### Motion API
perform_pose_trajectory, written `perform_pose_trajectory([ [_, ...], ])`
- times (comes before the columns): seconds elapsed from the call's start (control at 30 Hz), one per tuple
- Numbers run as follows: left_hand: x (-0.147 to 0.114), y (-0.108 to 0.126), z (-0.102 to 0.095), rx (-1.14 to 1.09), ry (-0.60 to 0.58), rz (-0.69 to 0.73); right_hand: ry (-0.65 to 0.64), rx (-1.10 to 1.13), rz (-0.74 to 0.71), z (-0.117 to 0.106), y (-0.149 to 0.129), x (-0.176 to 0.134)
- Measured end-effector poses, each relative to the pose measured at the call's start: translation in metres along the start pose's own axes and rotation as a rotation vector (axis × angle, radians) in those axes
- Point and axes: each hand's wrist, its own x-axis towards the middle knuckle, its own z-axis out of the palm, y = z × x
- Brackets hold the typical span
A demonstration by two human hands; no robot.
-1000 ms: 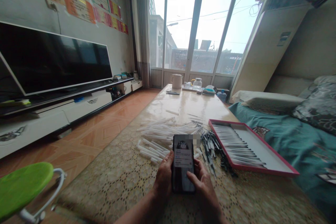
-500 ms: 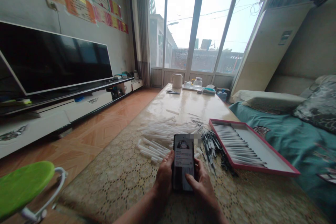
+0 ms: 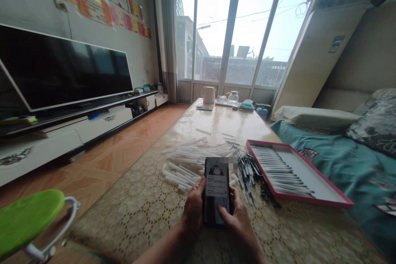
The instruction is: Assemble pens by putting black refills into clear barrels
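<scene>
A dark smartphone [image 3: 216, 192] with a lit screen is held upright between both hands above the near part of the table. My left hand [image 3: 194, 204] is closed round its left edge. My right hand [image 3: 236, 210] grips the right edge, its thumb lying over the lower screen. Behind the phone lies a loose pile of white plastic tubes [image 3: 185, 161]. Just right of it is a heap of thin dark sticks [image 3: 247, 169], perhaps pen refills. A pink-rimmed box [image 3: 328, 183] stands farther right, with a row of slim dark-and-white pens [image 3: 286, 169] inside.
The long table [image 3: 130, 210] has a patterned cover. At its far end stand a beige kettle [image 3: 208, 95], a glass pitcher [image 3: 233, 97] and a tissue pack [image 3: 246, 105]. A green stool [image 3: 31, 218] is at the left, a bed or sofa with a teal cover [image 3: 334, 152] at the right.
</scene>
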Motion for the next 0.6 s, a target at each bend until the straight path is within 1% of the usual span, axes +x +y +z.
perform_pose_trajectory([
  [0.1, 0.0005, -0.0015, -0.0015, 0.002, 0.01, -0.004, -0.018, -0.013, 0.007, -0.0018, -0.001, 0.0012],
  [0.27, 0.0023, -0.0032, -0.0025, -0.004, -0.03, 0.004, -0.023, -0.022, 0.033, -0.0028, -0.0027, 0.0019],
  [0.33, 0.0026, -0.0034, -0.0021, -0.013, -0.033, -0.001, -0.007, -0.017, 0.026, -0.0015, -0.0036, 0.0009],
  [0.47, 0.0025, -0.0039, -0.0025, -0.021, 0.004, -0.027, 0.037, 0.009, 0.003, 0.0009, -0.0041, -0.0002],
  [0.6, 0.0017, -0.0035, -0.0024, 0.004, 0.027, -0.029, 0.087, 0.036, 0.063, -0.0026, -0.0019, 0.0048],
])
